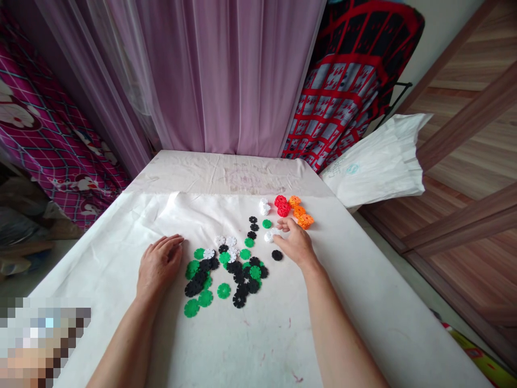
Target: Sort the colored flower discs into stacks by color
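Observation:
My left hand (160, 262) rests on the white-covered table, fingers stretched and empty, left of the loose snowflake discs. Green discs (223, 291), black discs (239, 295) and white discs (231, 241) lie there in a spread, partly overlapping. My right hand (296, 242) is over the right side, thumb and fingers apart. Its thumb is at the edge of a small white disc pile (270, 235); whether it touches the pile I cannot tell. Near this hand lie a single black disc (277, 255) and a green disc (266, 223).
Beyond my right hand sit clusters of red discs (283, 206), orange discs (301, 212) and white discs (264, 206). A white bag (375, 164) hangs at the table's right edge. Purple curtains (226, 75) border the far side; wooden doors (464, 161) stand to the right.

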The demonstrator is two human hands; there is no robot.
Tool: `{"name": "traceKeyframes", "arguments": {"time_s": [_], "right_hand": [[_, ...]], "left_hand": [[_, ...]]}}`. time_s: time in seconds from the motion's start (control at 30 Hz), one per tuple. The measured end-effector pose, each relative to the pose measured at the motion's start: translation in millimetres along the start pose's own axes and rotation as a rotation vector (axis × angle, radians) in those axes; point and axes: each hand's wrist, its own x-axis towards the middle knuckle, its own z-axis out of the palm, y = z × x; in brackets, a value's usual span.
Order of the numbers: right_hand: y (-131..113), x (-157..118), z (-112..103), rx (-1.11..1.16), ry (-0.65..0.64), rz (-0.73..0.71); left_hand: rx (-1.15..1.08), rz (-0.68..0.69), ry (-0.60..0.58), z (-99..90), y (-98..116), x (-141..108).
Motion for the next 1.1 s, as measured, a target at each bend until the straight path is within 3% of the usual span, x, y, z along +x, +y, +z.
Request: {"name": "traceKeyframes", "arguments": {"time_s": [0.37,0.57,0.83,1.1], "right_hand": [[-2.1,-1.2,6.0,-0.085,-0.066,-0.026],[-17.3,-4.5,6.0,-0.096,-0.006,-0.195],[-68.2,-38.7,42.7,-0.199,-0.282,-0.420],[-78.2,-52.8,54.2,-0.349,-0.329,-0.464]], "left_hand": [[-0.001,-0.013,-0.025,-0.9,1.5,0.5],[-0.005,-0.014,-0.026,-1.1,1.1,1.0],[0.007,-0.008,-0.018,-1.1,3.7,0.2],[-0.003,-0.009,-0.028,0.1,2.2,-0.5]]}}
